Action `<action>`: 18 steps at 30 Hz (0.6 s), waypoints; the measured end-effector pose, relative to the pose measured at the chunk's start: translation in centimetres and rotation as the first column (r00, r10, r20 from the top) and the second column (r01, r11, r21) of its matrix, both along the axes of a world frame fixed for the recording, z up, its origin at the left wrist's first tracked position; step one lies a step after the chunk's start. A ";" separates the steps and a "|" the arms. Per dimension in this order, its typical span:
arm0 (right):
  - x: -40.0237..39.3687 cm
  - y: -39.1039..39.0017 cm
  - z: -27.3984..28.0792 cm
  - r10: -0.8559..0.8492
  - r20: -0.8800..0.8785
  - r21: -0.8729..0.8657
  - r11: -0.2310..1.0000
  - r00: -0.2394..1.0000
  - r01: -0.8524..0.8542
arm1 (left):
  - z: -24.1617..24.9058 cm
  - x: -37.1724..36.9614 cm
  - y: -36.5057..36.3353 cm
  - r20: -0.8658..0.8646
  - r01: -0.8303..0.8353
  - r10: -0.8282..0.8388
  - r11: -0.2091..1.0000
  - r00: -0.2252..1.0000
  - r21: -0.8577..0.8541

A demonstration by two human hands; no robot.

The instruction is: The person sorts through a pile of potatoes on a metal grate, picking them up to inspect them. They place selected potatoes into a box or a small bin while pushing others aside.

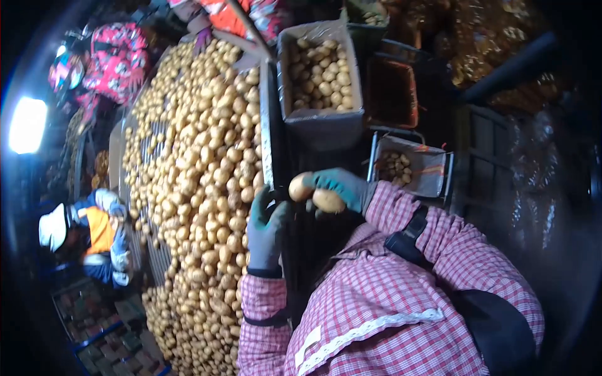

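My left hand (264,229), in a grey and teal glove, is at the metal edge (267,138) of a sorting surface. Its fingers are curved and apart, with nothing visible between them. Just to the right, my right hand (338,187), gloved alike, is closed on two potatoes: a pale one (301,187) at its fingertips and another (328,201) below its fingers. A thick layer of potatoes (216,163) covers the surface beyond my left hand.
A lined box of potatoes (321,75) stands ahead, near an orange-rimmed container (394,94). Closer is a lined crate (426,172) with small potatoes. A co-worker in an orange vest (100,229) is at the left; a person in pink (116,62) and another in orange (229,15) are farther off.
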State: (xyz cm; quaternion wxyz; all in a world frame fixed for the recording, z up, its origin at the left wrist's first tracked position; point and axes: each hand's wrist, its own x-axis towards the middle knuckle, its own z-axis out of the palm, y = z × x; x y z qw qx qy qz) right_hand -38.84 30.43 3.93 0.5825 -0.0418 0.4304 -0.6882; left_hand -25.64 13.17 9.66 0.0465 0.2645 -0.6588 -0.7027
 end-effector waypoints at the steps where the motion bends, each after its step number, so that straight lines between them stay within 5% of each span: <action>1: 0.8 0.3 -0.8 0.027 -0.180 -0.095 0.994 0.983 -0.045 | -0.2 -0.5 0.1 0.022 0.033 -0.032 0.999 0.999 -0.025; 2: 1.5 0.4 -1.8 0.042 -0.358 -0.176 0.978 0.933 -0.112 | -0.6 -0.8 1.0 -0.050 0.069 -0.065 0.994 0.997 0.085; 4: 2.4 -0.7 -2.7 0.026 0.054 -0.035 0.999 0.998 -0.024 | -2.3 -1.0 1.3 0.036 0.249 -0.247 0.966 0.968 -0.073; 5: 2.3 -0.1 -2.9 0.026 0.214 -0.032 0.999 0.976 -0.020 | -2.5 -1.0 1.4 0.062 0.190 -0.192 0.981 0.979 0.035; 10: -0.2 3.9 -5.0 -0.179 0.480 -0.056 0.971 0.859 0.233 | -3.1 -1.2 -0.5 0.173 -0.149 0.085 0.904 0.981 0.401; 12: -3.2 6.5 -4.8 -0.375 0.290 0.130 0.927 0.881 0.352 | -4.8 -0.2 -2.1 0.144 -0.161 0.102 0.854 0.984 0.494; 14: -8.9 9.1 -5.7 -0.539 0.091 0.094 0.842 0.837 0.532 | -8.2 1.3 -3.0 0.061 -0.034 0.023 0.981 0.998 0.192; 15: -13.6 10.8 -8.1 -0.574 0.226 -0.153 0.777 0.787 0.611 | -8.3 1.4 -2.9 0.024 0.064 -0.064 0.998 0.998 -0.013; 16: -17.5 11.9 -5.3 -0.690 0.253 -0.236 0.635 0.678 0.735 | -8.5 1.5 -2.9 0.002 0.130 -0.133 0.965 0.991 -0.227; 18: -23.9 13.7 -1.7 -0.901 0.216 -0.030 0.378 0.376 0.925 | -6.1 0.6 -2.0 0.028 0.277 -0.351 0.685 0.936 -0.674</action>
